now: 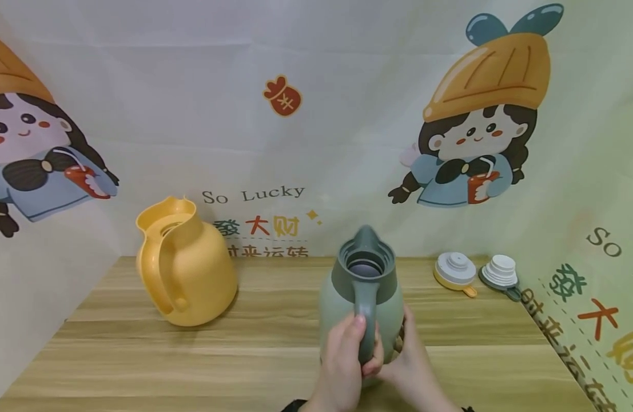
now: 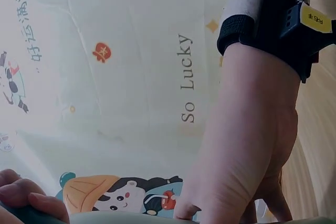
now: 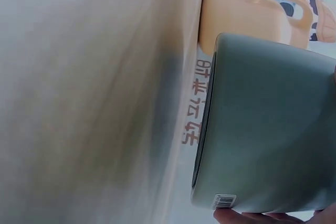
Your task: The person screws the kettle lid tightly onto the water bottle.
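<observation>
A green thermos jug with a darker green collar and handle has no lid on, so its round mouth faces up. My left hand grips the handle, the thumb lying along it. At the jug's lower right side, my right hand holds the body, its fingers partly hidden behind it. In the right wrist view the jug's base stands a little apart from the tabletop, and fingertips press near a barcode sticker. The left wrist view shows the right hand against the jug, with a strapped camera on that wrist.
A yellow thermos jug, also lidless, stands at the back left of the wooden table. Two upturned lids lie at the back right: a yellow-rimmed lid and a green-rimmed lid. A printed cloth backdrop rises behind.
</observation>
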`<state>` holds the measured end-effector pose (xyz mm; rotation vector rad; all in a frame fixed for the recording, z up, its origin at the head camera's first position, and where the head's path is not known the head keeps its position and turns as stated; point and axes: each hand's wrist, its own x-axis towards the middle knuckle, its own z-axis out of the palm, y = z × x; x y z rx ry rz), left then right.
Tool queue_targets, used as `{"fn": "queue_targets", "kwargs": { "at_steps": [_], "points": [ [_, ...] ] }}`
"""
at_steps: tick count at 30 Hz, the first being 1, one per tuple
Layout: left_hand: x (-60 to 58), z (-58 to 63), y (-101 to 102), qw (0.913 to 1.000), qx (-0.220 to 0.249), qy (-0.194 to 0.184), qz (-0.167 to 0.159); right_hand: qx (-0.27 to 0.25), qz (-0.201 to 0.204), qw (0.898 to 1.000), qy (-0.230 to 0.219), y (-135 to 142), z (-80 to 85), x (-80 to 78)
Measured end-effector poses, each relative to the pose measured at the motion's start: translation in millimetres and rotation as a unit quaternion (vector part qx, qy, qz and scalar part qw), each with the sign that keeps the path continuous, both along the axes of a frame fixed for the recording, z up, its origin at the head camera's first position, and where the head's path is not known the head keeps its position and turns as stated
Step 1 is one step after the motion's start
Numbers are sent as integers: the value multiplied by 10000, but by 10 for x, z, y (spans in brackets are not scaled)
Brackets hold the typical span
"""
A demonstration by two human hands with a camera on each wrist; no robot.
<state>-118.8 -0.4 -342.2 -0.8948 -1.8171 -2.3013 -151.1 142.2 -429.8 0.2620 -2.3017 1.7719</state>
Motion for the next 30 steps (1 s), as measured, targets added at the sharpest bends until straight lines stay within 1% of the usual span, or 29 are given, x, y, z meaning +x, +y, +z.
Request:
{"fn": "queue_targets", "kwargs": {
  "at_steps": [2, 3, 8, 10, 16, 19, 25, 30],
  "points": [
    [30, -14, 16, 9999, 115, -23, -45, 73, -58, 10000, 29, 14, -22, 29],
    [40, -22, 26, 9998, 192, 23, -91, 108, -88, 9999, 49, 20, -31, 42],
    [86, -63, 65, 9972, 521, 416, -348, 135, -140, 9998, 43, 37, -48, 101],
    [107, -73, 72, 9964, 589, 469, -393, 122, -129, 9998, 24, 41, -52, 119],
    [173, -67, 84, 9975, 613, 215, -282, 177, -109, 9997, 84, 53, -75, 154],
    [195, -73, 91, 9978, 610, 87, -232, 177, -69, 9998, 44, 54, -94, 171],
    [206, -120, 105, 9975, 673, 44, -224, 147, -31, 9995, -282, 49, -127, 201],
    [206, -164, 109, 9977, 645, 45, -200, -97, 91, 9985, -536, 44, -136, 216]
  ]
}}
